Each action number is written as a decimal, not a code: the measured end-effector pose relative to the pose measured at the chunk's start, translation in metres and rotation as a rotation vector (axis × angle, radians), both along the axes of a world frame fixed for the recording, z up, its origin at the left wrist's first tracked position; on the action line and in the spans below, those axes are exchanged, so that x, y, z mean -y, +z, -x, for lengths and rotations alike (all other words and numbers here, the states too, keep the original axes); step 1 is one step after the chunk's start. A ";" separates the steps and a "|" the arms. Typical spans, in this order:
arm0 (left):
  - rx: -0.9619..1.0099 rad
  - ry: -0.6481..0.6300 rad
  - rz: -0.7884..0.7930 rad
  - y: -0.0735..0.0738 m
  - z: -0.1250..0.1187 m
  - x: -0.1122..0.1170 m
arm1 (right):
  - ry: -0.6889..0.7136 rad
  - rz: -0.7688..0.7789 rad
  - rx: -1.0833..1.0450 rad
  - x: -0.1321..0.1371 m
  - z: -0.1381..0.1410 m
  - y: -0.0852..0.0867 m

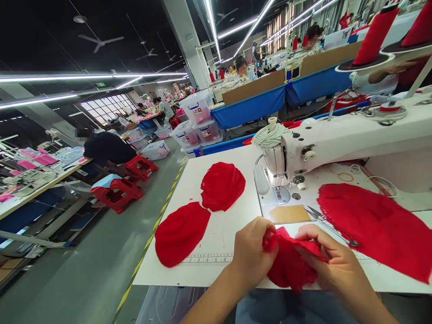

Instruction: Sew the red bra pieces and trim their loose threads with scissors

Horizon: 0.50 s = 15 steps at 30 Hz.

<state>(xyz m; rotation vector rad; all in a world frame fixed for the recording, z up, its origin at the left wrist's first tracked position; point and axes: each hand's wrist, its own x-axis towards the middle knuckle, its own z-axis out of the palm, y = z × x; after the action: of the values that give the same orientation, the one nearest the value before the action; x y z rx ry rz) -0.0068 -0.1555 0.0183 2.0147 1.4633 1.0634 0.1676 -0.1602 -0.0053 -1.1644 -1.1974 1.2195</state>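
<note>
Both hands hold one crumpled piece of red fabric (292, 267) over the front edge of the white table. My left hand (253, 249) pinches its left side between thumb and fingers. On the other side, my right hand (332, 256) grips the fabric's upper right edge. Just beyond my right hand lie metal thread snips (324, 219), their tips pointing toward the sewing machine (303, 153). A large red fabric piece (374, 225) is spread out at the right. To the left rest two rounded stacks of red fabric, a farther one (223, 186) and a nearer one (182, 234).
A printed ruler (205, 259) runs along the table's front. Red thread cones (376, 36) stand above the machine at upper right. Clear plastic bins (197, 108) are piled beyond the table. Red stools (116, 191) and a seated person (108, 146) are across the aisle.
</note>
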 end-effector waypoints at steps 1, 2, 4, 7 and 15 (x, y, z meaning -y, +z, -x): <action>0.021 -0.034 0.104 0.003 0.000 -0.001 | 0.041 0.041 -0.011 0.000 0.000 0.001; 0.051 -0.081 0.206 0.005 0.000 -0.003 | 0.084 0.086 -0.036 0.000 -0.001 0.002; 0.150 -0.200 0.400 0.010 0.001 -0.008 | 0.146 0.175 -0.117 0.000 -0.001 0.005; 0.360 -0.332 0.668 0.013 0.004 -0.017 | 0.178 0.267 -0.242 0.001 0.002 0.009; 0.506 -0.477 0.830 0.019 0.008 -0.031 | 0.181 0.302 -0.318 0.003 0.007 0.015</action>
<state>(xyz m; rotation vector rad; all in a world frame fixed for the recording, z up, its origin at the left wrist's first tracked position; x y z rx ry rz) -0.0151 -0.1241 0.0371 1.2664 0.8666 0.5517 0.1610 -0.1635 0.0093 -1.0409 -0.9128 1.6978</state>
